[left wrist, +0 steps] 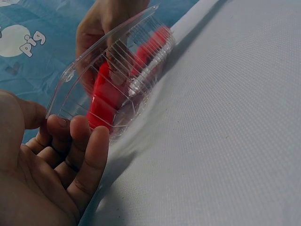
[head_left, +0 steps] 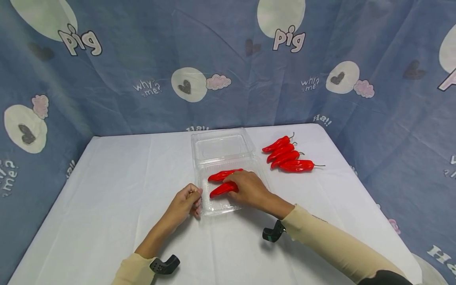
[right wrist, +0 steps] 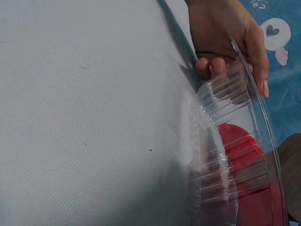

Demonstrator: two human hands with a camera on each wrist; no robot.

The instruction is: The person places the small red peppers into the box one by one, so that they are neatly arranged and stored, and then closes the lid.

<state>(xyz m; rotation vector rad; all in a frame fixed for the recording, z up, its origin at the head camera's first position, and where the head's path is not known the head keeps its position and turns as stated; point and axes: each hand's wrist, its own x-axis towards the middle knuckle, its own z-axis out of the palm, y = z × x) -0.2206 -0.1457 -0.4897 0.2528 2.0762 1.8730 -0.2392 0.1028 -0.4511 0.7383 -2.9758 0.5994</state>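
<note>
Red near chili (head_left: 221, 190): inside the clear plastic tray (head_left: 221, 212), pointed tip toward my left and slightly toward me, stem end hidden beneath my right hand.
Its long axis: mostly left to right, slanting so the right end sits farther from me.
Right hand (head_left: 251, 189): reaching into the tray, fingers and thumb curled round the near chili's right end, gripping it.
Far chili (head_left: 221, 175): in the same tray, just beyond the near one, tip to the left, long axis close to parallel.
Left hand (head_left: 185, 202): thumb and forefinger pinching the tray's left rim, my other fingers loosely bent beside its wall.
Clear lid (head_left: 222, 144): folded back away from me, joined along the tray's far edge.
Four loose chilies (head_left: 282, 151): on the white cloth (head_left: 107, 198) to the right of the clamshell, side by side, stems right; the three farther ones slant with tips left and toward me, while the nearest points almost straight left.
Behind: blue curtain (head_left: 142, 111) printed with "pig" lettering.
</note>
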